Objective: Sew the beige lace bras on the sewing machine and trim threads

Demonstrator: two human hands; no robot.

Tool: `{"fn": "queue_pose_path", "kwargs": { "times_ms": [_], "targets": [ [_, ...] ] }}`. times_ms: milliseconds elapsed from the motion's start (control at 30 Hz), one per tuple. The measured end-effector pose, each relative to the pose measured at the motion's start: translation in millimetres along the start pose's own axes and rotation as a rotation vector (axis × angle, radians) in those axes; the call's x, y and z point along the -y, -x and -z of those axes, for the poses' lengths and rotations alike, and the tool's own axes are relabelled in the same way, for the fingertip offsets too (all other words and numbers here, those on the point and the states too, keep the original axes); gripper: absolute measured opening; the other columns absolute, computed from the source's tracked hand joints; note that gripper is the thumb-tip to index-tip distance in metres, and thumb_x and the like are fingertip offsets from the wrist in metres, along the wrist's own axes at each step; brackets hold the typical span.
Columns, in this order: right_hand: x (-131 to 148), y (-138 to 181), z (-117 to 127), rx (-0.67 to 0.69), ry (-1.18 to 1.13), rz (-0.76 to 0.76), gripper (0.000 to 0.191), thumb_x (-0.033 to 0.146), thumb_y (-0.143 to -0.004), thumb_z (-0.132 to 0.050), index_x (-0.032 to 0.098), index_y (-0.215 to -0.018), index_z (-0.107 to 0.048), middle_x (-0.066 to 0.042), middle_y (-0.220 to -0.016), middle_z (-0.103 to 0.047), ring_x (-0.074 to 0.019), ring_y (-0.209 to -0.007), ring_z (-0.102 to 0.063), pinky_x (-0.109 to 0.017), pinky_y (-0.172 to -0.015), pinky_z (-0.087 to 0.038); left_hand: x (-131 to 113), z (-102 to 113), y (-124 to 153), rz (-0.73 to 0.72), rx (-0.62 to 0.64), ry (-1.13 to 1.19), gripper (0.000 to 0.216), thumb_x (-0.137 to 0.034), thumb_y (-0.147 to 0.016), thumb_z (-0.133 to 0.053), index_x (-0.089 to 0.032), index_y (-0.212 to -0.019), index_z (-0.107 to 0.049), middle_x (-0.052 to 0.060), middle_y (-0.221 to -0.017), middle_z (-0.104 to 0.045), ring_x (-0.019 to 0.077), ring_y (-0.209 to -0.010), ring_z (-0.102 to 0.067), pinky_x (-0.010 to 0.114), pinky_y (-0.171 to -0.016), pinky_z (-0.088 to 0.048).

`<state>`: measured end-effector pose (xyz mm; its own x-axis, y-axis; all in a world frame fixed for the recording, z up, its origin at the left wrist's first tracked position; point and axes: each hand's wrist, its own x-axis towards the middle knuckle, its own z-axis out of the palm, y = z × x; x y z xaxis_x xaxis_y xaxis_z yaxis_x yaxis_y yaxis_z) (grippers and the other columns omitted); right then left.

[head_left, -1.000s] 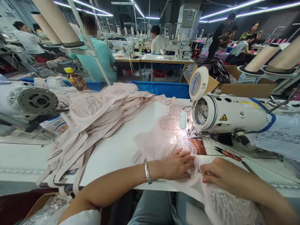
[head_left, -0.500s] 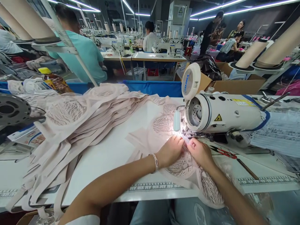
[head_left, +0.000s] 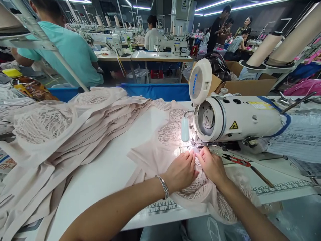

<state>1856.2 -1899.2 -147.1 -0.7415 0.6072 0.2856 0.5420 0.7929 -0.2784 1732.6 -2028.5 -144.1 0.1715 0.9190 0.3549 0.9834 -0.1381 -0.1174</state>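
Under the lit needle area of a white sewing machine (head_left: 240, 115) lies a pale pink lace garment piece (head_left: 193, 190). My left hand (head_left: 181, 170) is closed on its edge just in front of the presser foot, fingers bunched. Beside it, my right hand (head_left: 212, 164) pinches the same edge, thumb close to the left fingertips. The lace hangs below both hands and over the table's front edge. More of the pink fabric (head_left: 147, 152) spreads flat to the left of the needle. A small pale lamp (head_left: 185, 129) hangs beside the machine head.
A thick pile of pink lace pieces (head_left: 105, 130) covers the left side. Red-handled snips (head_left: 238, 160) lie on the right, near a ruler strip (head_left: 283, 186). A bottle (head_left: 32, 87) stands back left. Thread cones (head_left: 265, 50) rise at right. A co-worker (head_left: 62, 50) sits ahead.
My view has shifted, moving the pile leftward and lower in the picture. Both hands stay at the needle on the lace; the left hand's fingers lie flatter and the right hand's fingers reach further forward.
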Motion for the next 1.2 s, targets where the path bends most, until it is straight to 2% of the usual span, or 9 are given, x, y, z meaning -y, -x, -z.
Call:
{"fn": "queue_pose_path", "kwargs": {
  "times_ms": [133,300,367,500,700,800,967,1200],
  "targets": [
    [1,-2,-3,-0.037,0.046,0.082,0.031,0.034,-0.103,-0.033,0.02,-0.086,-0.055,-0.003,-0.06,-0.062,-0.0177,-0.052,-0.058,-0.028,-0.052,-0.027,3,4,-2,0.03,0.041,0.054,0.052,-0.041,-0.102,-0.044,0.002,-0.126,-0.061,0.022,-0.131,-0.063,0.0304,-0.109,-0.06,0.04,-0.091,-0.043],
    [1,-4,-7,-0.213,0.1,0.256,0.033,0.024,-0.104,-0.032,0.019,-0.082,-0.057,-0.002,-0.059,-0.062,-0.0164,-0.05,-0.056,-0.03,-0.051,-0.032,10,10,-4,0.06,0.097,0.127,0.047,-0.043,-0.099,-0.049,-0.007,-0.128,-0.058,0.018,-0.141,-0.056,0.0296,-0.11,-0.058,0.042,-0.089,-0.044],
    [1,-3,-5,-0.253,0.092,0.326,0.034,0.022,-0.106,-0.034,0.018,-0.085,-0.061,-0.003,-0.067,-0.065,-0.0161,-0.058,-0.061,-0.029,-0.056,-0.039,13,11,-5,0.069,0.113,0.153,0.048,-0.045,-0.099,-0.05,-0.007,-0.127,-0.058,0.017,-0.138,-0.058,0.0292,-0.11,-0.058,0.041,-0.09,-0.043],
    [0,3,1,-0.24,0.111,0.45,0.035,0.017,-0.106,-0.032,0.015,-0.102,-0.067,-0.006,-0.082,-0.069,-0.0163,-0.073,-0.065,-0.027,-0.069,-0.048,15,10,-4,0.075,0.101,0.162,0.056,-0.049,-0.098,-0.049,-0.004,-0.131,-0.056,0.016,-0.139,-0.059,0.0291,-0.108,-0.056,0.042,-0.096,-0.04],
    [1,6,2,-0.295,0.183,0.427,0.036,0.018,-0.107,-0.034,0.014,-0.106,-0.07,-0.004,-0.074,-0.063,-0.0159,-0.065,-0.062,-0.028,-0.063,-0.047,16,8,-1,0.077,0.067,0.104,0.061,-0.051,-0.101,-0.045,-0.003,-0.136,-0.054,0.018,-0.139,-0.058,0.0315,-0.119,-0.052,0.046,-0.105,-0.034],
    [1,5,0,-0.281,0.21,0.414,0.04,0.019,-0.107,-0.032,0.013,-0.108,-0.071,-0.004,-0.076,-0.064,-0.0159,-0.065,-0.062,-0.028,-0.062,-0.046,17,8,-1,0.073,0.093,0.097,0.061,-0.052,-0.101,-0.044,-0.003,-0.138,-0.053,0.018,-0.135,-0.06,0.0316,-0.119,-0.054,0.048,-0.106,-0.033],
    [0,5,-2,-0.231,0.204,0.38,0.041,0.02,-0.107,-0.031,0.014,-0.112,-0.071,-0.006,-0.08,-0.067,-0.0171,-0.067,-0.064,-0.028,-0.063,-0.047,17,8,-1,0.057,0.068,0.059,0.061,-0.049,-0.103,-0.039,-0.002,-0.139,-0.053,0.019,-0.139,-0.059,0.032,-0.125,-0.053,0.049,-0.109,-0.03],
    [5,2,1,-0.271,0.162,0.396,0.037,0.016,-0.105,-0.033,0.014,-0.11,-0.069,-0.005,-0.079,-0.068,-0.0176,-0.067,-0.067,-0.028,-0.063,-0.048,17,6,0,0.069,0.078,0.034,0.063,-0.05,-0.104,-0.036,-0.003,-0.142,-0.051,0.018,-0.143,-0.057,0.032,-0.129,-0.052,0.049,-0.11,-0.032]
  ]
}}
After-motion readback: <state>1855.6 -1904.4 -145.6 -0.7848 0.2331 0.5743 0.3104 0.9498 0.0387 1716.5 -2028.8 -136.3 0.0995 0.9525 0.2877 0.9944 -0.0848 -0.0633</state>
